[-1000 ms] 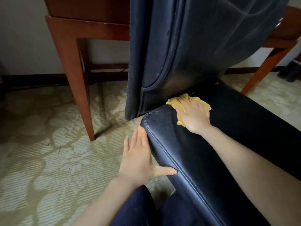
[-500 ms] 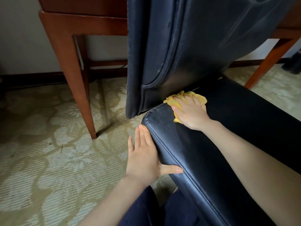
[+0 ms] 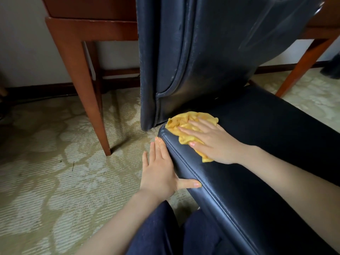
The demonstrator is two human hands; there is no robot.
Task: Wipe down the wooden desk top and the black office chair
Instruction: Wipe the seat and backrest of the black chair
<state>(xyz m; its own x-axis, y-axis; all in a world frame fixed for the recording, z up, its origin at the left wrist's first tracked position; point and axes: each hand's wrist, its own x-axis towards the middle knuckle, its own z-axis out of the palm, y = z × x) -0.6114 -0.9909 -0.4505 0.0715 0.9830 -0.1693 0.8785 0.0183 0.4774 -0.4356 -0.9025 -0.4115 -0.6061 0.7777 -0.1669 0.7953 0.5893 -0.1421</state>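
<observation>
**Chair Seat, Far Corner: Cloth Held Under a Flat Hand**

My right hand (image 3: 215,142) lies flat on the yellow cloth (image 3: 185,122), fingers straight and spread. It presses the cloth down on the seat (image 3: 272,137) of the black office chair (image 3: 266,208). The cloth is crumpled and bunched. It sits at the seat's far corner, just in front of the foot of the backrest (image 3: 211,52). Part of it shows beyond my fingertips and a strip shows below my palm.

My left hand (image 3: 160,173) is also flat. Its palm and straight fingers rest against the side of the seat, and the thumb lies across the top of the seat edge. The two hands are apart but near each other, with the seat edge between them.

The chair covering is black, smooth and slightly glossy. A raised piped seam runs along the seat edge. The backrest stands nearly upright, with pale specks along its curved seam and dull streaks toward its upper right.

The wooden desk (image 3: 92,28) stands behind the chair. It is reddish-brown, and only its frame and legs are in view. One desk leg (image 3: 82,80) stands on the patterned carpet (image 3: 55,181) beside the backrest. My knees (image 3: 161,232), in dark blue cloth, are at the lower edge beside the seat.
</observation>
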